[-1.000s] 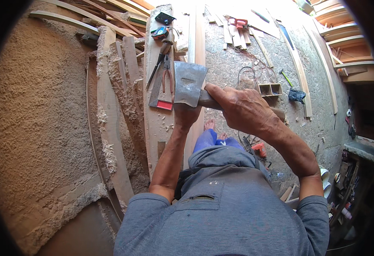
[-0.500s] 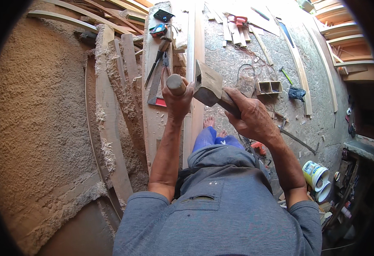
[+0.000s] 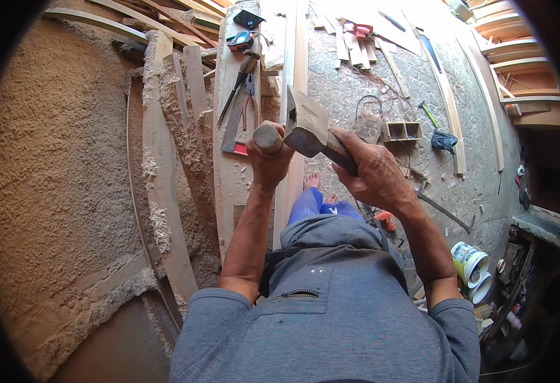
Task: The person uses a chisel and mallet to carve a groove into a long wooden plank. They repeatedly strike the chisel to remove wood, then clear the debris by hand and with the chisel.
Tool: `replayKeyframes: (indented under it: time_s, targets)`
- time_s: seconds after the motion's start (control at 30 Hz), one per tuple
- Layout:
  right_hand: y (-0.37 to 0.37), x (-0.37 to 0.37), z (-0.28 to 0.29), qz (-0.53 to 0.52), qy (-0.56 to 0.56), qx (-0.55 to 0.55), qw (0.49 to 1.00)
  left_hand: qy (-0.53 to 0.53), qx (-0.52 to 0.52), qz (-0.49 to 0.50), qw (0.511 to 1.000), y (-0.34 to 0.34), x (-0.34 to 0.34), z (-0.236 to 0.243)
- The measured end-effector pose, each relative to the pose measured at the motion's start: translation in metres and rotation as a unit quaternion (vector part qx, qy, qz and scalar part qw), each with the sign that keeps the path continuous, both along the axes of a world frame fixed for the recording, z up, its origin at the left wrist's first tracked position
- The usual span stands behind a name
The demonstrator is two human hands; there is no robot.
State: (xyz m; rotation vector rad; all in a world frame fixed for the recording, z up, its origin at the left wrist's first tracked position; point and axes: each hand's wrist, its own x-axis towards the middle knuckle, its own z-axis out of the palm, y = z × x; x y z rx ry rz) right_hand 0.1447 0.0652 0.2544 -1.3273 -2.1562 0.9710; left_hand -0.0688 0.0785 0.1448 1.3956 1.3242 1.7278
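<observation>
Two grips: left hand [image 3: 271, 163] round wooden handle [image 3: 268, 138], right hand [image 3: 376, 173] round axe [image 3: 318, 135], blade [image 3: 307, 118] between.

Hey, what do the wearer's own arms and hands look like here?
The left hand and right hand are bare: no gloves, and no rings visible, though some fingers are hidden. The forearms are uncovered too, with no watch or bracelet showing. The short sleeves are plain grey-blue fabric.
</observation>
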Motion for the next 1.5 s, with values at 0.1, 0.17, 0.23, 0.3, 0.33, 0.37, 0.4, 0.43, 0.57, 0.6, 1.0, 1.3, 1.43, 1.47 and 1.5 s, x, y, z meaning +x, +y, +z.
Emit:
replayKeyframes:
  time_s: [0.1, 0.17, 0.23, 0.3, 0.33, 0.37, 0.4, 0.43, 0.57, 0.6, 1.0, 1.3, 1.43, 1.47, 1.5]
  targets:
    - [0.005, -0.003, 0.007, 0.021, 0.000, 0.042, 0.999, 0.043, 0.027, 0.011, 0.999, 0.010, -0.007, -0.004]
    - [0.009, -0.007, 0.010, 0.030, -0.005, 0.039, 0.999, 0.008, 0.006, -0.020, 1.000, 0.027, -0.020, -0.023]
    - [0.012, -0.012, 0.011, 0.038, -0.006, 0.035, 0.999, -0.105, -0.040, -0.074, 0.991, 0.050, -0.032, -0.039]
    - [0.012, -0.015, 0.012, 0.039, -0.005, 0.026, 0.999, -0.087, -0.040, -0.065, 0.993, 0.054, -0.033, -0.045]
    - [0.011, -0.015, 0.011, 0.037, -0.002, 0.030, 0.999, -0.080, -0.040, -0.063, 0.994, 0.058, -0.032, -0.047]
    - [0.009, -0.015, 0.009, 0.036, 0.001, 0.035, 0.999, 0.020, 0.000, -0.041, 0.999, 0.054, -0.032, -0.052]
    - [0.008, -0.015, 0.008, 0.035, 0.004, 0.039, 0.999, 0.115, 0.044, -0.008, 0.992, 0.052, -0.032, -0.056]
    - [0.008, -0.012, 0.007, 0.028, -0.003, 0.029, 0.999, 0.165, 0.065, -0.013, 0.984, 0.039, -0.021, -0.038]
    - [0.009, -0.009, 0.014, 0.034, -0.020, 0.026, 0.999, 0.260, -0.090, -0.051, 0.960, 0.012, -0.017, -0.027]
    - [0.009, -0.008, 0.017, 0.037, -0.022, 0.033, 0.999, 0.250, -0.085, -0.050, 0.963, 0.011, -0.016, -0.027]
    - [0.022, -0.014, 0.039, 0.134, -0.220, 0.100, 0.961, 0.165, 0.043, -0.030, 0.985, 0.003, -0.005, -0.034]
    - [0.012, -0.010, 0.029, 0.110, -0.170, 0.046, 0.978, 0.148, 0.049, -0.038, 0.987, -0.021, 0.008, 0.008]
    - [0.003, -0.007, 0.017, 0.052, -0.038, 0.024, 0.998, -0.032, -0.050, -0.063, 0.996, 0.012, -0.018, -0.015]
    - [0.001, -0.007, 0.015, 0.043, -0.030, 0.017, 0.998, -0.148, -0.092, -0.054, 0.983, 0.026, -0.023, -0.019]
    - [-0.001, -0.007, 0.014, 0.034, -0.022, 0.011, 0.999, -0.117, -0.068, -0.036, 0.990, 0.023, -0.021, -0.023]
